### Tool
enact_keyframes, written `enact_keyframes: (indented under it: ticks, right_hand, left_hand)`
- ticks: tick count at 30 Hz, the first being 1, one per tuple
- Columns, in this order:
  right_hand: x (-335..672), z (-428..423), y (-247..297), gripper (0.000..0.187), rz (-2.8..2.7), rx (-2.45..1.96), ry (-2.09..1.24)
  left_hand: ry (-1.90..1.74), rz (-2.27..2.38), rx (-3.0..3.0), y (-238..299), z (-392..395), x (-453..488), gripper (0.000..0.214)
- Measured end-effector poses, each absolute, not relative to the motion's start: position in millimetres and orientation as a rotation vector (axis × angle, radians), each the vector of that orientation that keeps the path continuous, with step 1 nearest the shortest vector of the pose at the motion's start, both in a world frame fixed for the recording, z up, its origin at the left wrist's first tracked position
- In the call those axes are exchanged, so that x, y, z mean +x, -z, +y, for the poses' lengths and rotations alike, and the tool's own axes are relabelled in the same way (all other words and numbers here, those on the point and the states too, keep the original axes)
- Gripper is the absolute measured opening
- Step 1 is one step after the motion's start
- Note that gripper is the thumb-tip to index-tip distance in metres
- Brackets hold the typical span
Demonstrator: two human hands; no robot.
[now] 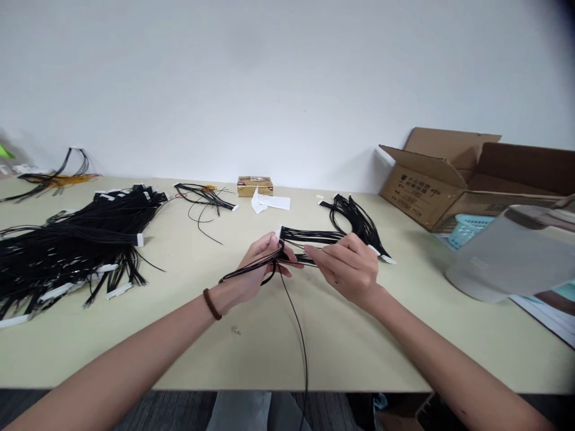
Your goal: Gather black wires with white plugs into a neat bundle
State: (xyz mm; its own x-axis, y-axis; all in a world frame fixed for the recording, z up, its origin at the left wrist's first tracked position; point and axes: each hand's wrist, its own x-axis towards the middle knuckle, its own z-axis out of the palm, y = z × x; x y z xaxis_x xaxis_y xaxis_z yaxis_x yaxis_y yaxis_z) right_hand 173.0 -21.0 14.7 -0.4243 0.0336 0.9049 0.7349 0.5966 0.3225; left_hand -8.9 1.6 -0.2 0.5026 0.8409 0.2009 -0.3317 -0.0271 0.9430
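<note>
My left hand (258,266) grips a black wire harness (309,234) close to its white connector (279,232), which points up and away from me. Some of its wires loop back over the left wrist. One single black wire (299,329) hangs down past the table's front edge. To the right, my right hand (348,266) is closed, thumb and fingers pinched together at the harness wires. Whether it holds one wire or several is hidden by the fingers. Between the two hands the wires run in flat, roughly parallel rows.
A big heap of black wire harnesses (90,233) covers the table's left side. Another bundle (354,218) lies behind my right hand. A small gold box (254,186) and white paper (274,202) sit near the wall. An open cardboard box (426,191), teal basket (471,230) and grey translucent container (507,257) stand right.
</note>
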Motion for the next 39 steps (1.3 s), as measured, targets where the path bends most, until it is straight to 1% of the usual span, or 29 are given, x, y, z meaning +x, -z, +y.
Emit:
enact_keyframes:
  ticks: [10,15,22,29,35,39]
  right_hand:
    - [174.9,-18.6,-12.6,0.025,-1.890,-0.614,0.889]
    - [174.4,-19.0,-13.1,0.027,-1.889,-0.620,0.910]
    - [168.4,-22.4,-11.3,0.015,-1.921,-0.646,0.923]
    - [168.0,-22.6,-7.4,0.008,-1.959,-0.673,0.953]
    - [165.9,-25.0,-9.1,0.015,-1.974,-0.675,0.892]
    - [167.5,-23.5,-7.5,0.014,-1.988,-0.648,0.860]
  left_hand:
    - [-1.022,0.547,1.257,0.1,0.7,-8.5,0.031]
    - [-0.990,0.523,1.288,-1.3,0.5,-10.0,0.030]
    - [-0.883,0.509,1.299,1.4,-0.8,-6.2,0.030]
    - [-0.802,0.552,1.292,-5.4,-10.0,-0.8,0.033]
    - [-0.788,0.574,1.296,-10.7,-14.3,-0.8,0.031]
    - [-0.779,0.592,1.290,-13.0,-15.8,-0.7,0.030]
